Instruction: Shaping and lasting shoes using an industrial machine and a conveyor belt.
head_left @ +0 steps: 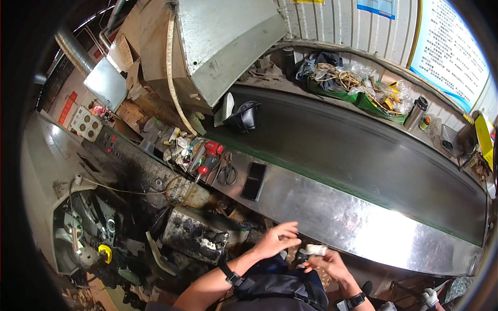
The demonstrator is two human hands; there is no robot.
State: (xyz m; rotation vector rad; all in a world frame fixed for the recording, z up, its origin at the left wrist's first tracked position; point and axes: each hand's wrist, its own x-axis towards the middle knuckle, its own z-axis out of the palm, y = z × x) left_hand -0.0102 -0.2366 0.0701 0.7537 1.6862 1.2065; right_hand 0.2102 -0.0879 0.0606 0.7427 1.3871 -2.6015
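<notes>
Below the steel conveyor edge [332, 217], the right hand [328, 264] pinches a small white piece [314, 250] while the left hand [277, 239] hovers open-fingered beside it, apparently to steady it.

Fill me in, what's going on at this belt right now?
A person stands at the steel edge of a dark conveyor belt. Their right hand pinches a small white object; what it is can't be told. The left hand hovers open beside it. A black phone and scissors lie on the steel edge.
</notes>
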